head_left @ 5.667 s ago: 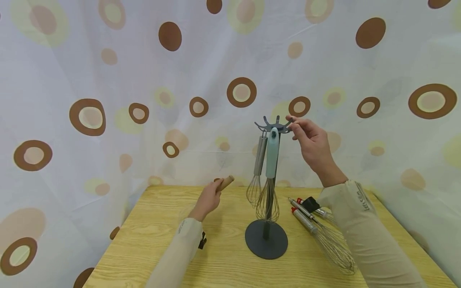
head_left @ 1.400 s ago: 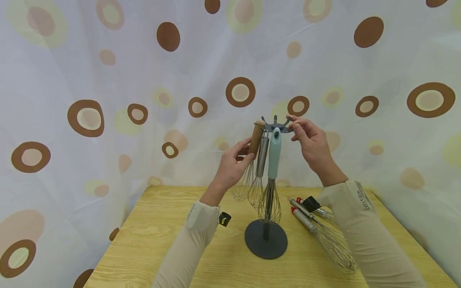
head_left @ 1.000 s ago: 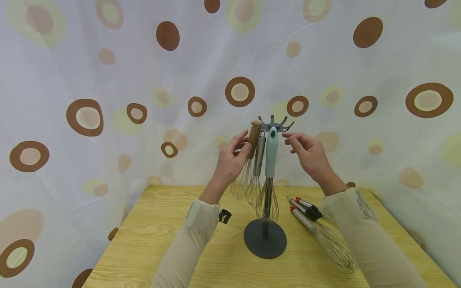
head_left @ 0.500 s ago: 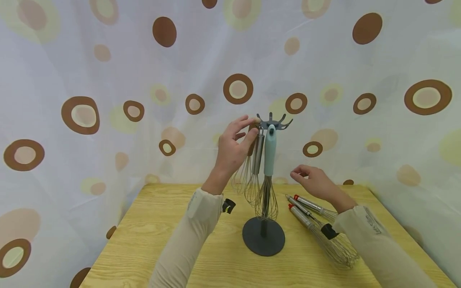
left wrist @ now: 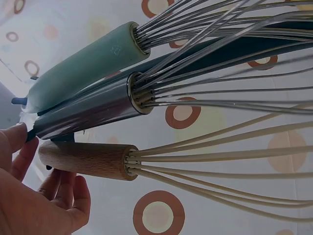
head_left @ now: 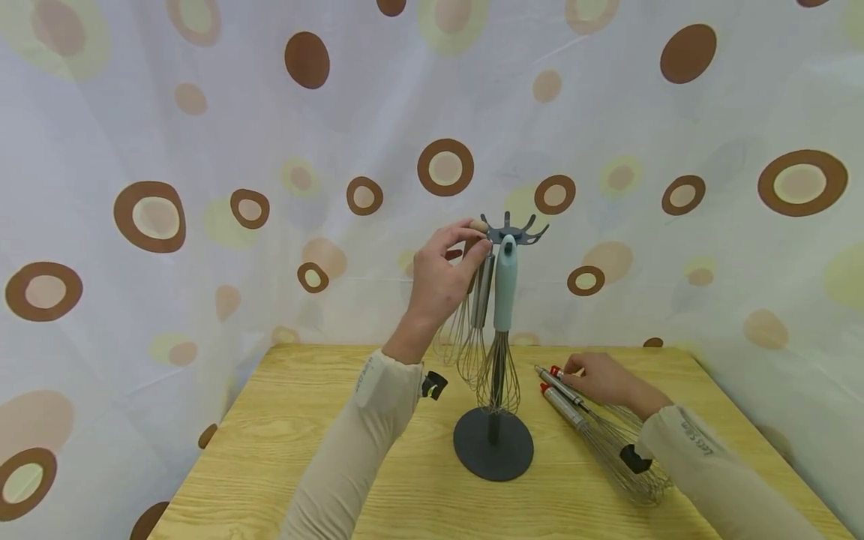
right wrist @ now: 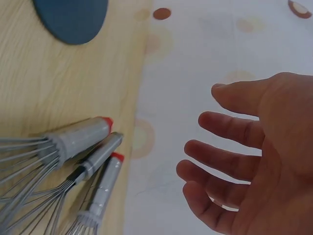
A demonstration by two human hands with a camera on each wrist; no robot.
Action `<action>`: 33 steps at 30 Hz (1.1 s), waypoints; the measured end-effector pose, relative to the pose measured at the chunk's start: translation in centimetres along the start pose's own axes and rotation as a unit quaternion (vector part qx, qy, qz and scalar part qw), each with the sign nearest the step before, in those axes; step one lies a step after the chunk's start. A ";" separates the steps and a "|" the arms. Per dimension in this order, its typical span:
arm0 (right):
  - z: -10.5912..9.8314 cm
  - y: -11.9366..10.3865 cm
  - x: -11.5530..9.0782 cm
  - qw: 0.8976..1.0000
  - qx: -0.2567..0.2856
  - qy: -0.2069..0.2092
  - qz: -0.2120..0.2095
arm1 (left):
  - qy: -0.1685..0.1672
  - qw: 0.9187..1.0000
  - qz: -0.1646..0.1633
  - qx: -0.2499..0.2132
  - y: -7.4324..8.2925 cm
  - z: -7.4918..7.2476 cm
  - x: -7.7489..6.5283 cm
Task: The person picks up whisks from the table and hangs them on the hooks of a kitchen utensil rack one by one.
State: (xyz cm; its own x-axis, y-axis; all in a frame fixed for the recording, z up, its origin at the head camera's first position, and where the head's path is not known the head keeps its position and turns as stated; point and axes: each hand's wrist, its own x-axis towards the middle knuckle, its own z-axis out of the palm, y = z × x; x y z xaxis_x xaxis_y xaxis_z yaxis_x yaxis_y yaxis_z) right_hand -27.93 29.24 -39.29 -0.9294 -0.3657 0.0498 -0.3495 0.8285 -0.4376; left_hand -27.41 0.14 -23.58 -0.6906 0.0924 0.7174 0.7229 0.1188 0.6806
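Note:
My left hand (head_left: 439, 274) is raised at the top of a black whisk stand (head_left: 493, 444), thumb and index finger pinching a hook arm there. Its other fingers lie by the wooden handle of a whisk (left wrist: 93, 159), seen in the left wrist view. Next to that hang a steel-handled whisk (left wrist: 88, 110) and a mint-handled whisk (head_left: 505, 292). My right hand (head_left: 604, 379) is low over three steel whisks on the table, two with red-tipped handles. In the right wrist view its fingers are loosely bent, apart from the nearest red-tipped whisk (right wrist: 105, 188).
The wooden table (head_left: 283, 442) bears the stand near its middle and the loose whisks (head_left: 565, 405) to the right. A patterned curtain (head_left: 378, 97) hangs behind the table's back edge.
The wooden-handled whisk, held in my left hand earlier, now hangs on the stand. My left hand moved up to the hook arm. My right hand let go of the stand and came down.

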 end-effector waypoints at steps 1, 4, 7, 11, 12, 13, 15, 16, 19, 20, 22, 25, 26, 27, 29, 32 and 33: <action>0.2 0.3 0.0 1.000 -0.004 -0.003 -0.001 | 0.002 1.000 -0.002 0.002 0.1 0.0 0.0; 0.8 1.1 0.1 1.000 -0.013 -0.013 -0.009 | 0.008 1.000 -0.001 0.001 0.1 0.1 0.0; 1.3 1.7 0.3 0.999 -0.016 -0.025 -0.014 | 0.010 1.000 0.000 0.004 0.1 0.1 0.0; 2.2 2.2 0.6 0.999 -0.022 -0.040 -0.014 | 0.010 1.000 0.002 0.017 0.2 0.2 -0.1; 2.4 2.3 0.6 0.999 -0.023 -0.044 -0.008 | 0.010 1.000 0.002 0.021 0.2 0.2 -0.1; 2.5 2.4 0.7 0.999 -0.022 -0.047 -0.007 | 0.010 1.000 0.002 0.026 0.1 0.2 -0.1; 2.8 2.6 0.8 0.998 -0.022 -0.056 -0.002 | 0.010 0.999 0.003 0.035 0.1 0.2 -0.1; 2.9 2.7 0.9 0.998 -0.019 -0.059 0.006 | 0.010 0.999 0.004 0.040 0.1 0.2 -0.1; 3.2 3.0 1.1 0.997 -0.015 -0.071 0.020 | 0.008 0.999 0.011 0.051 0.0 0.2 0.0; 3.3 3.1 1.1 0.997 -0.014 -0.076 0.023 | 0.007 0.998 0.014 0.053 0.0 0.1 0.0; 3.5 3.3 1.3 0.996 -0.007 -0.082 0.032 | 0.007 0.998 0.019 0.057 -0.1 0.1 0.0; 3.6 3.6 1.5 0.995 -0.002 -0.090 0.036 | 0.007 0.998 0.028 0.059 -0.2 0.0 0.1; 3.7 3.7 1.5 0.995 -0.004 -0.092 0.033 | 0.007 0.998 0.030 0.060 -0.2 -0.1 0.1; 3.8 3.8 1.6 0.995 -0.006 -0.092 0.035 | 0.006 0.998 0.030 0.060 -0.3 -0.1 0.1; 3.9 3.9 1.7 0.995 -0.009 -0.094 0.038 | 0.005 0.998 0.032 0.059 -0.4 -0.2 0.1; 4.0 3.9 1.7 0.994 -0.005 -0.101 0.034 | 0.002 0.998 0.032 0.058 -0.5 -0.3 0.2; 4.0 3.9 1.7 0.994 0.001 -0.102 0.038 | 0.001 0.998 0.033 0.057 -0.5 -0.3 0.2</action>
State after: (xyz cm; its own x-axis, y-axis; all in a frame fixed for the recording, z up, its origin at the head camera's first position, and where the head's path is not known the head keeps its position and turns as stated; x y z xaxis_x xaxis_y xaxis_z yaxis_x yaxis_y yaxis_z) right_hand -30.35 30.18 -44.52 -0.9101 -0.3797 -0.1661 -0.2782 0.8567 -0.4344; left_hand -27.88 -0.23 -23.77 -0.6413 0.1011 0.7606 0.7595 0.2247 0.6105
